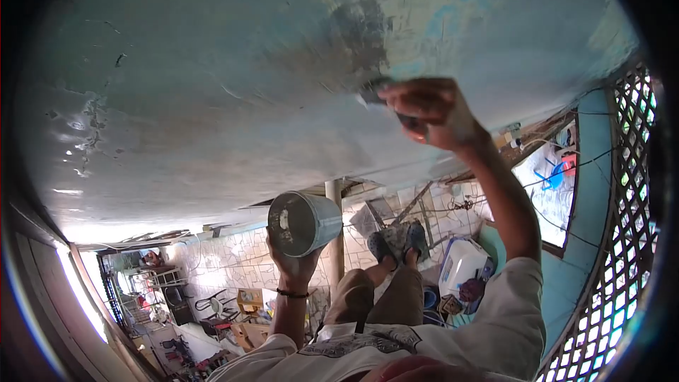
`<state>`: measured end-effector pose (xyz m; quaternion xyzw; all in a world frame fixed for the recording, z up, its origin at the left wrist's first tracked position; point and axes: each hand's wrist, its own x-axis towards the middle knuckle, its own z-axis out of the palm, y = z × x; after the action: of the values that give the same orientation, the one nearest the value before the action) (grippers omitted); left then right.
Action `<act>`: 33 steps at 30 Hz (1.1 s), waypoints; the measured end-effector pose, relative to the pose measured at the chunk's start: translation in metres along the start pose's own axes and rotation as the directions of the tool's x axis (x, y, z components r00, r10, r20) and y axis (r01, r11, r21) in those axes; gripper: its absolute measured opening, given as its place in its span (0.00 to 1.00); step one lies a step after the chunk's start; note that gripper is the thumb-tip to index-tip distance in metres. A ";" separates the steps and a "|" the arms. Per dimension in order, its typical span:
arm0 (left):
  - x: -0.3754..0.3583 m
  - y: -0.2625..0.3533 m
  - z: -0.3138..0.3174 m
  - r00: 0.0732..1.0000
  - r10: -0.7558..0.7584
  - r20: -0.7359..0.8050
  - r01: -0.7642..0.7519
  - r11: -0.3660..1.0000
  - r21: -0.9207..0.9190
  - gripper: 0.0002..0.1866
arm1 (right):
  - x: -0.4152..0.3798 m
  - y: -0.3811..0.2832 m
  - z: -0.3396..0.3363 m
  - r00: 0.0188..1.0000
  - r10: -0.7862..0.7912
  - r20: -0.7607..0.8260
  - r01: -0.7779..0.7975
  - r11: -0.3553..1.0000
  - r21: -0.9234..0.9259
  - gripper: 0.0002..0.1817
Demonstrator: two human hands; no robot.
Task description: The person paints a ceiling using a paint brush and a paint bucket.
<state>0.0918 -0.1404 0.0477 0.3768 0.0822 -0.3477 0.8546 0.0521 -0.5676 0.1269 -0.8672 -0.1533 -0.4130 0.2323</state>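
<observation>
My left hand (pixel 293 265) is wrapped round the lower part of a grey cylindrical container (pixel 304 223), low in the middle of the view. The container's open mouth faces the camera's left, and greyish material coats its inside. Raised at the right of centre, my right hand (pixel 428 110) is closed on a dark, flat-edged tool (pixel 373 90), which is partly blurred. The tool's edge is at the painted wall surface (pixel 233 120), beside a dark smeared patch and paler scraped areas.
A pole (pixel 334 240) stands just right of the container. Below are paved ground, my feet, and a white box (pixel 461 265) among other items. Furniture and clutter fill the lower left. Lattice (pixel 633 170) and a blue-framed opening are at the right, with thin cables crossing.
</observation>
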 end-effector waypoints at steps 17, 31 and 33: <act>0.002 -0.001 0.001 0.997 0.030 -0.074 -0.029 0.999 0.014 0.43 | -0.028 0.015 0.090 0.843 -0.383 -0.378 0.262 0.905 -0.334 0.19; 0.001 0.003 -0.030 0.999 -0.018 -0.046 0.016 0.999 -0.032 0.49 | -0.319 0.016 0.289 0.884 0.379 0.273 -0.384 0.923 -0.036 0.21; -0.001 0.003 -0.030 0.999 -0.009 -0.052 0.008 1.000 -0.012 0.49 | -0.301 0.016 0.293 0.918 0.347 0.191 -0.340 0.938 -0.069 0.19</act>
<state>0.0966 -0.1180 0.0285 0.3802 0.1082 -0.3408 0.8530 0.0645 -0.4479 -0.2758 -0.9215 -0.0141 -0.2791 0.2697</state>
